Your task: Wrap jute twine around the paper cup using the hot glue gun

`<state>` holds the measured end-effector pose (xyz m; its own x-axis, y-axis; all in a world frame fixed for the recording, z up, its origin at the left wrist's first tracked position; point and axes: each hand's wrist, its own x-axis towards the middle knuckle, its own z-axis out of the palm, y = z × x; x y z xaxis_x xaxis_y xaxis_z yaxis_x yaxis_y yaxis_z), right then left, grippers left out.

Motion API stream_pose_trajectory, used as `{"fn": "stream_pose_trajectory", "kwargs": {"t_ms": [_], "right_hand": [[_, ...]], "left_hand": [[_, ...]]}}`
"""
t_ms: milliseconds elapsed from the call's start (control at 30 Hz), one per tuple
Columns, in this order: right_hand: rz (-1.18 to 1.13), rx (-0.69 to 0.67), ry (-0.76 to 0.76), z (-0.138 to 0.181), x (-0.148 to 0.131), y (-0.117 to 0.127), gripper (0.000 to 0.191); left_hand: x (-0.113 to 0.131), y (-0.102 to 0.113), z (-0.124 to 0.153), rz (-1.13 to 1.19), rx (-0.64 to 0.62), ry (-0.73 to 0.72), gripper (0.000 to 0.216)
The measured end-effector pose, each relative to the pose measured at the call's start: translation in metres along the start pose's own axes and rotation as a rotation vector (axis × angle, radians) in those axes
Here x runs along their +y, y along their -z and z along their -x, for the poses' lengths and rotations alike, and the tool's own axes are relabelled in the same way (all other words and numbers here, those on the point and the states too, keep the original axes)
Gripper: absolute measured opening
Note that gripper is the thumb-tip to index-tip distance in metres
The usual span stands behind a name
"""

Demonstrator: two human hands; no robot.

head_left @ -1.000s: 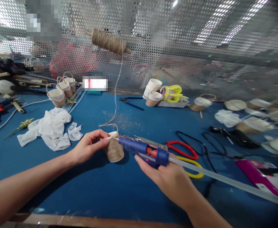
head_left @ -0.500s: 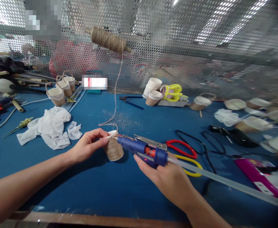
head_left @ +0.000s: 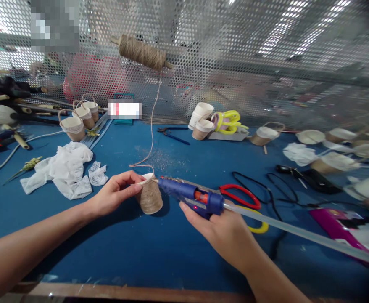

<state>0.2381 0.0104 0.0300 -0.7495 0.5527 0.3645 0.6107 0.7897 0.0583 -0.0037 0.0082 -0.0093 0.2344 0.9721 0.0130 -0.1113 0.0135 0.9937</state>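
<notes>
My left hand (head_left: 121, 190) pinches the rim of a small paper cup (head_left: 150, 198) wrapped in brown twine, tilted over the blue table. In my right hand (head_left: 217, 229) is a blue hot glue gun (head_left: 191, 194), its nozzle at the twine near the cup's rim. A long clear glue stick (head_left: 285, 225) sticks out of the gun's back. Loose twine (head_left: 153, 126) runs from the cup up to a spool (head_left: 142, 51) hanging at the mesh. Partly under the gun lie scissors with red and yellow handles (head_left: 241, 194).
White lace (head_left: 65, 168) lies left, with small handled cups (head_left: 72, 128) behind it. Blue-handled pliers (head_left: 176, 136) rest at the back, beside stacked cups (head_left: 200, 115) and a yellow coil (head_left: 227, 122). A black cord (head_left: 266, 189) and a magenta item (head_left: 332, 227) are at right.
The glue gun has shifted slightly right, its nozzle drawn a little away from the cup's rim. My left hand keeps its pinch on the cup.
</notes>
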Motion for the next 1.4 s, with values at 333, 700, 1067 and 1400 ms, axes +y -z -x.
{"fn": "stream_pose_trajectory", "kwargs": {"t_ms": [333, 700, 1067, 1400], "right_hand": [[-0.459, 0.061, -0.466, -0.005, -0.001, -0.01, 0.018], [-0.678, -0.017, -0.605, -0.01, -0.007, 0.002, 0.017], [-0.771, -0.034, -0.642, -0.011, -0.015, 0.002, 0.011], [-0.777, -0.037, -0.648, -0.013, -0.006, 0.003, 0.016]], "left_hand": [[-0.004, 0.005, -0.001, 0.007, -0.001, -0.002, 0.024], [-0.006, 0.007, -0.001, 0.021, -0.028, -0.009, 0.022], [-0.005, 0.006, -0.001, 0.032, -0.029, -0.007, 0.019], [-0.003, 0.009, -0.002, 0.056, -0.087, 0.0, 0.02]]}}
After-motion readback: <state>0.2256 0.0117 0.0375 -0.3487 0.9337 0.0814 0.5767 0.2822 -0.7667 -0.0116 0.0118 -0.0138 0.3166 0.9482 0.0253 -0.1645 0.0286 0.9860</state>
